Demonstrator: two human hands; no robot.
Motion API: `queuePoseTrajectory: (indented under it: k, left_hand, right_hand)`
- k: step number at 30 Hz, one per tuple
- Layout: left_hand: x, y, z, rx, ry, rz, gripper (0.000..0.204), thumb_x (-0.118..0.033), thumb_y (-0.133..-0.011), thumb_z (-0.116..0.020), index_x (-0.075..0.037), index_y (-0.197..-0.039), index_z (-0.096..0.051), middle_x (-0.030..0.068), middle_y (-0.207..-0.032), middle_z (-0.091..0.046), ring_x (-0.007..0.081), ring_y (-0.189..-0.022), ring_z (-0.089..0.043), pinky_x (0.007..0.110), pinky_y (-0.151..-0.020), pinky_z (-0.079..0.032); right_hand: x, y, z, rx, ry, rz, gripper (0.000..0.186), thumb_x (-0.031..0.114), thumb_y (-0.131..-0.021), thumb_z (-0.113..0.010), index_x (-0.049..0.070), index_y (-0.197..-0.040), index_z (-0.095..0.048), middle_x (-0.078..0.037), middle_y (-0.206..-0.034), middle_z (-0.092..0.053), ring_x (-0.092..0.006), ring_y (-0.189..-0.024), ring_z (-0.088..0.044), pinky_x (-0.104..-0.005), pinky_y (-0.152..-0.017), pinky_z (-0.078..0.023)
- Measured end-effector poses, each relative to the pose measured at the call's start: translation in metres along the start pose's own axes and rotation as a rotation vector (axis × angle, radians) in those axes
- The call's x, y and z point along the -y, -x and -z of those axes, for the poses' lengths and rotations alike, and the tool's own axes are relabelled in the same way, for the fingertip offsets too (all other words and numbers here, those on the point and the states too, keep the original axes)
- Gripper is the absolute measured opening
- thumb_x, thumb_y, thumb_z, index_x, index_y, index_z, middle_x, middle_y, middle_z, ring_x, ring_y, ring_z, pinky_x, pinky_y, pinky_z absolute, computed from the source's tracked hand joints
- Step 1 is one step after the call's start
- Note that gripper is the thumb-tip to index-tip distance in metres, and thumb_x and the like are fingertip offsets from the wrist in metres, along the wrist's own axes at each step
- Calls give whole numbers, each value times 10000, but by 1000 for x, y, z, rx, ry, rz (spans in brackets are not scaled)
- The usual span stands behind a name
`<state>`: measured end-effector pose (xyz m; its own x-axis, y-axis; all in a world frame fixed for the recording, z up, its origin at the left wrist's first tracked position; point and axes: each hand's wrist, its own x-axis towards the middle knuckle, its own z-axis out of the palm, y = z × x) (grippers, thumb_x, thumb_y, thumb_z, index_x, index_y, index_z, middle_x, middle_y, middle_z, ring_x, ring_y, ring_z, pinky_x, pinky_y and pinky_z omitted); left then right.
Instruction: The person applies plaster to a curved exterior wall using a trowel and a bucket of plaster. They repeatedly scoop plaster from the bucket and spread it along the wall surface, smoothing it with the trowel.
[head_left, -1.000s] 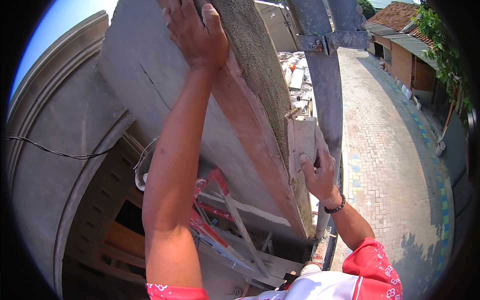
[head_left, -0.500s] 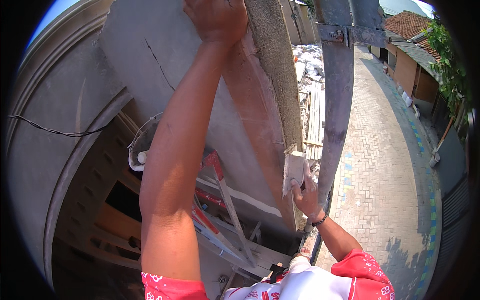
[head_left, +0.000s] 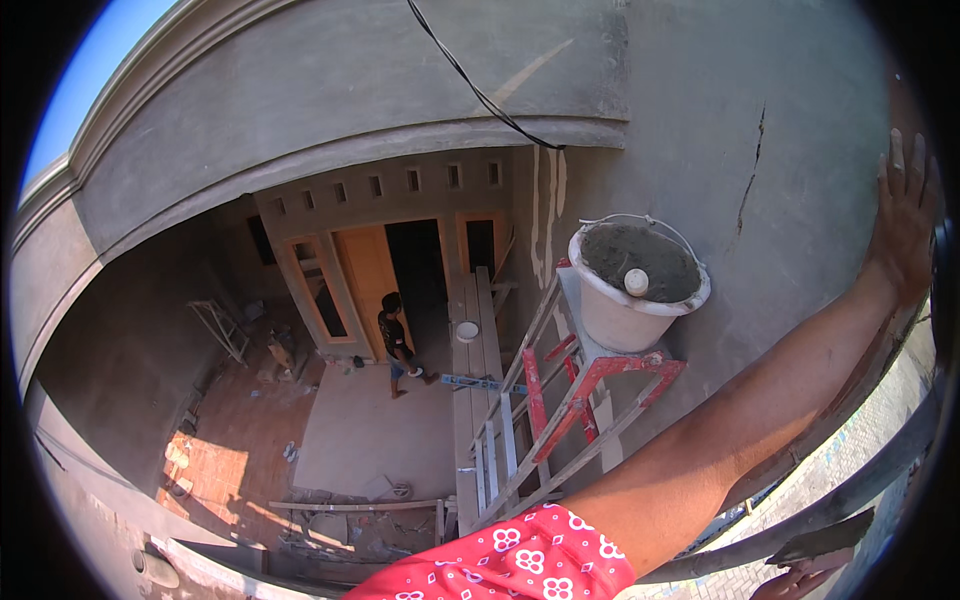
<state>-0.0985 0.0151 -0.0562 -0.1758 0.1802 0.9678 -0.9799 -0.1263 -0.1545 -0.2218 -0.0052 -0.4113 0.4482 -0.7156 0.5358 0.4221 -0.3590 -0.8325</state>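
L hand [head_left: 903,225]: fingers extended, slightly apart, flat agst. brown board [head_left: 904,100] at wall edge. R hand [head_left: 806,577], partly cut off by lower edge of view: holds flat grey tool [head_left: 824,538], tool just above fingers, well below L hand. Mortar bucket [head_left: 628,312] atop ladder [head_left: 578,410].

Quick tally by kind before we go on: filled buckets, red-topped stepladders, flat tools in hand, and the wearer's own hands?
Filled bucket: 1
Red-topped stepladder: 1
Flat tool: 1
Hands: 2 (left hand, right hand)
Total: 5
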Motion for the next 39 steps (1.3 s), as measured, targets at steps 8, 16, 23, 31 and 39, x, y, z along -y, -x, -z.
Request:
queuePoseTrajectory:
  k: [8, 16, 23, 31, 39]
  left_hand:
    - [22, 6, 23, 51, -15, -16, 627, -260, -865, -545, 64, -1379, -387, 292, -1428, -376, 459, -1350, -328, 533, -1101, -275]
    - [37, 12, 35, 76, -23, -27, 620, -265, -872, -542, 60, -1378, -393, 288, -1425, -384, 456, -1347, -332, 528, -1102, -274]
    - [45, 24, 38, 99, -32, 5, 614, -269, -877, -540, 57, -1378, -398, 284, -1422, -391, 452, -1345, -336, 523, -1103, -274]
    - [45, 34, 36, 123, -31, 15, 607, -274, -884, -537, 54, -1377, -404, 280, -1418, -399, 449, -1342, -341, 517, -1104, -273]
    - [30, 46, 34, 150, 8, -11, 600, -279, -890, -534, 50, -1376, -410, 275, -1415, -407, 445, -1339, -345, 512, -1105, -273]
  right_hand:
    - [-7, -48, -80, 139, -59, -41, 572, 244, -950, -541, 77, -1451, -321, -47, -996, -588, -73, -657, -438, -223, -523, -312]
    - [-8, -63, -121, 222, -95, -42, 551, 252, -940, -550, 74, -1420, -348, -53, -1006, -594, -92, -685, -452, -243, -552, -324]
    - [7, -69, -142, 292, -122, 3, 532, 259, -932, -558, 71, -1394, -371, -57, -1015, -599, -108, -710, -464, -260, -578, -335]
    - [38, -79, -190, 381, -171, 53, 512, 268, -923, -567, 67, -1363, -397, -63, -1025, -604, -126, -738, -477, -280, -608, -348]
    - [44, -80, -210, 406, -172, 37, 494, 276, -914, -576, 64, -1333, -424, -68, -1035, -610, -145, -766, -491, -300, -637, -360]
